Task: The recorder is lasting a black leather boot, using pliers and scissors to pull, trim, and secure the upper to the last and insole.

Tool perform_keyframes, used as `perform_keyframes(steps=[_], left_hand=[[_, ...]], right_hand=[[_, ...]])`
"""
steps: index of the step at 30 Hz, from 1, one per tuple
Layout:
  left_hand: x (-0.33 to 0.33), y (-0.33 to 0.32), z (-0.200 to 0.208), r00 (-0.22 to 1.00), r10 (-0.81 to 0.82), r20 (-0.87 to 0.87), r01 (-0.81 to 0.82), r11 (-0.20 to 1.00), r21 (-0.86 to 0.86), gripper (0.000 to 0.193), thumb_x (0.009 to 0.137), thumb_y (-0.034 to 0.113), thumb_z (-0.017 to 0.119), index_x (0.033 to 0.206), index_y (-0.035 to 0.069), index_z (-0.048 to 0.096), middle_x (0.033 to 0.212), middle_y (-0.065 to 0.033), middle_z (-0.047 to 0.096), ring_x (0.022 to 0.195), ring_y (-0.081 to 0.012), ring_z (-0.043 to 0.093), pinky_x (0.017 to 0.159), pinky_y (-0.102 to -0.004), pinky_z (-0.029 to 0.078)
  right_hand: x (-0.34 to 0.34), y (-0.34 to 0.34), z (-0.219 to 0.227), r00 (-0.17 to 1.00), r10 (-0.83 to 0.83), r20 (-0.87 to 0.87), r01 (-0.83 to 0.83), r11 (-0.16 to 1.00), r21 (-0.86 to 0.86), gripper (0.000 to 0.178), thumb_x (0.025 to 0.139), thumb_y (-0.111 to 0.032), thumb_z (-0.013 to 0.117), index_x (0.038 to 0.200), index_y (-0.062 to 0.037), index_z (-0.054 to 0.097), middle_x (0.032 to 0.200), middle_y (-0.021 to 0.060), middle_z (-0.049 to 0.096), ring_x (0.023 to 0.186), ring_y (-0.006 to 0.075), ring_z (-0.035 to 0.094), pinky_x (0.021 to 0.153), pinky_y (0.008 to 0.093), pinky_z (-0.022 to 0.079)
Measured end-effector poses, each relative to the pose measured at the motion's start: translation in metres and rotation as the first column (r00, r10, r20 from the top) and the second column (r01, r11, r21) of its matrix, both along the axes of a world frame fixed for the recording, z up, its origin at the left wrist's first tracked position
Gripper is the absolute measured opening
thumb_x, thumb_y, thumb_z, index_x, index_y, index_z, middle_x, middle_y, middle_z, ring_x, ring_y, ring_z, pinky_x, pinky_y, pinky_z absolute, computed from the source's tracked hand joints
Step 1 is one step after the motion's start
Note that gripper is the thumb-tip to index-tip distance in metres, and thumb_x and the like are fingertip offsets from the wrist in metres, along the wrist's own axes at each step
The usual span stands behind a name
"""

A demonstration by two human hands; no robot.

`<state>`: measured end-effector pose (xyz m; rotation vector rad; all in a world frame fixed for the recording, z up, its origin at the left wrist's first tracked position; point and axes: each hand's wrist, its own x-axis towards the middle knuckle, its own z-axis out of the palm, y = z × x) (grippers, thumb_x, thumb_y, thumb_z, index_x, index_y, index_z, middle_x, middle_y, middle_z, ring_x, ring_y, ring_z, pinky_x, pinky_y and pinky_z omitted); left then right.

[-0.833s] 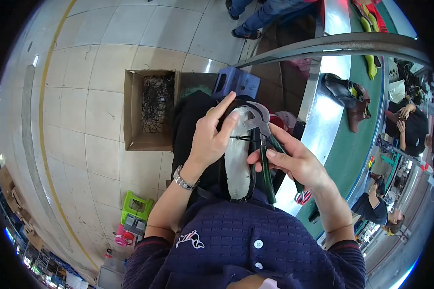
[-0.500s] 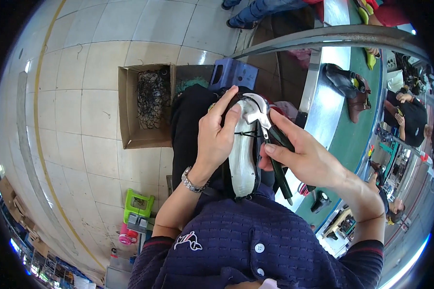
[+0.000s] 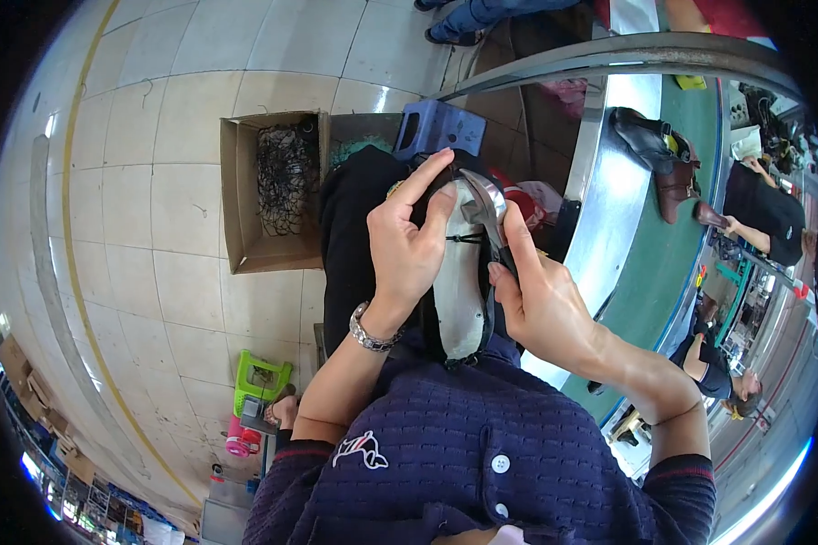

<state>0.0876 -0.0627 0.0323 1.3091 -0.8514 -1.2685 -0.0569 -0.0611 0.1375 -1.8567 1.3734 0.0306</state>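
Note:
A shoe lies on my lap with its pale underside up, its dark upper folded round the edges and a black cord tied across the middle. My left hand is closed round its left side near the far end, thumb on the pale surface and index finger along the edge. In my right hand is a pair of metal pincers, my fingers wrapped round the handles. The pincers' curved head rests at the shoe's far right edge. My palm hides most of the handles, and whether the jaws pinch the upper I cannot make out.
Left of my legs stands a cardboard box of tangled black cords, near a blue plastic stool. To the right, a metal ledge borders a green conveyor belt carrying a black boot and a brown boot. Co-workers sit beyond.
The pincers' handles, spread and visible before, are now mostly covered by my right hand, which has closed round them. The pincers' head has turned against the shoe's far right edge.

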Motion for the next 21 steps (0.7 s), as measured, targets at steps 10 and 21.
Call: perform_keyframes(steps=[10, 21], left_hand=[[0.021, 0.009, 0.011, 0.934, -0.006, 0.357, 0.085, 0.975, -0.205, 0.028, 0.086, -0.002, 0.062, 0.113, 0.002, 0.067, 0.114, -0.0171, 0.067, 0.102, -0.0243, 0.067, 0.087, -0.0299, 0.050], [0.028, 0.011, 0.002, 0.805, 0.039, 0.592, 0.214, 0.912, -0.350, 0.035, 0.080, -0.009, 0.057, 0.112, 0.001, 0.066, 0.114, -0.0177, 0.066, 0.095, -0.0276, 0.068, 0.081, -0.0328, 0.054]], right_hand=[[-0.026, -0.004, -0.003, 0.987, 0.158, -0.024, -0.160, 0.976, -0.148, 0.062, 0.089, -0.004, 0.054, 0.144, -0.0006, 0.025, 0.086, 0.0301, 0.063, 0.064, 0.0410, 0.065, 0.057, 0.0454, 0.053], [-0.026, -0.014, 0.014, 0.936, -0.280, 0.214, 0.175, 0.896, 0.408, 0.060, 0.091, -0.003, 0.054, 0.145, -0.0041, 0.029, 0.091, 0.0263, 0.065, 0.075, 0.0410, 0.066, 0.071, 0.0430, 0.054]])
